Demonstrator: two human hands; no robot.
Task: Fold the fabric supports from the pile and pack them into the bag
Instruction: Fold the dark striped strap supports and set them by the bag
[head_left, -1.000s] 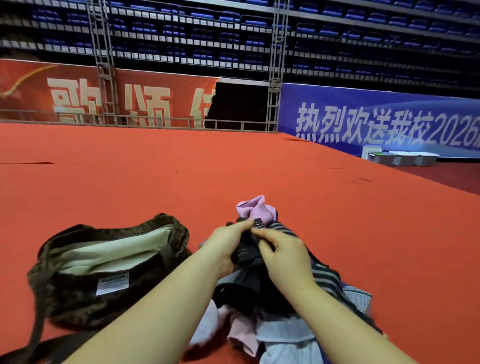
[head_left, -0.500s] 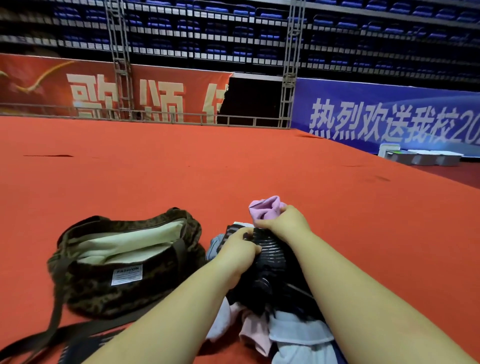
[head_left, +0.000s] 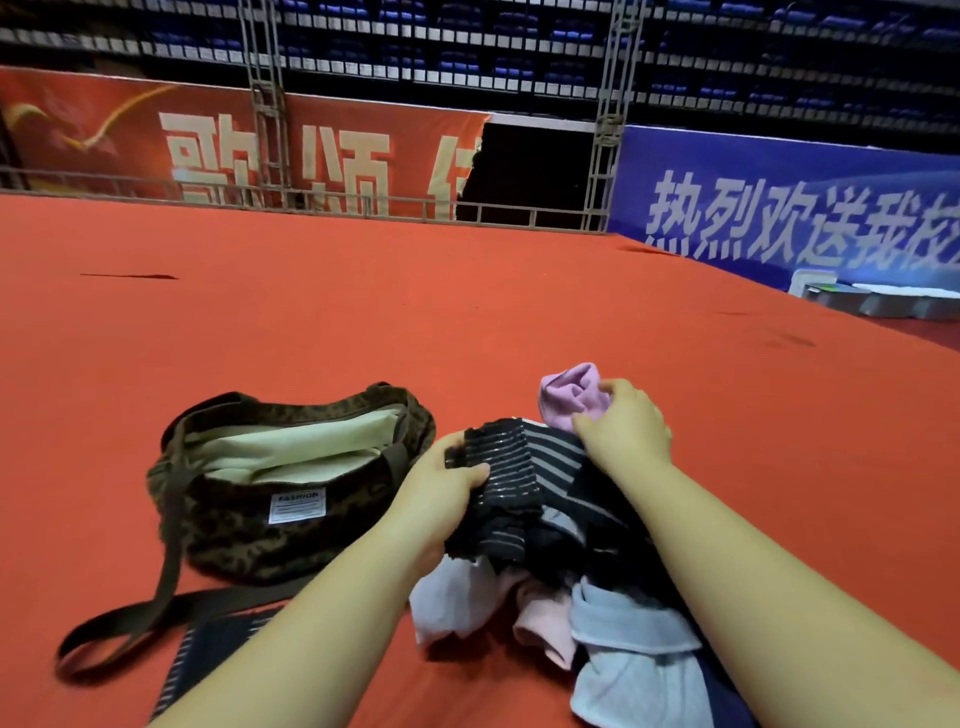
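A pile of fabric supports (head_left: 587, 613) lies on the red carpet in front of me: black striped, pale pink, white and light grey-blue pieces. My left hand (head_left: 441, 483) grips the left edge of a black striped support (head_left: 509, 467) on top of the pile. My right hand (head_left: 623, 421) presses on the far side of that piece, its fingers against a pink support (head_left: 569, 392). To the left stands a dark leopard-print bag (head_left: 270, 525), open at the top, showing a cream lining and a white label.
The bag's brown strap (head_left: 156, 618) loops over the carpet at the lower left, beside a dark striped piece (head_left: 208, 649). Red carpet (head_left: 363, 312) stretches ahead to a metal railing (head_left: 311, 200) and banners. White trays (head_left: 883, 301) sit at the far right.
My hands have drawn apart: the left slid to the striped support's left edge, the right reached farther out to the pink piece. The striped piece now lies more spread out.
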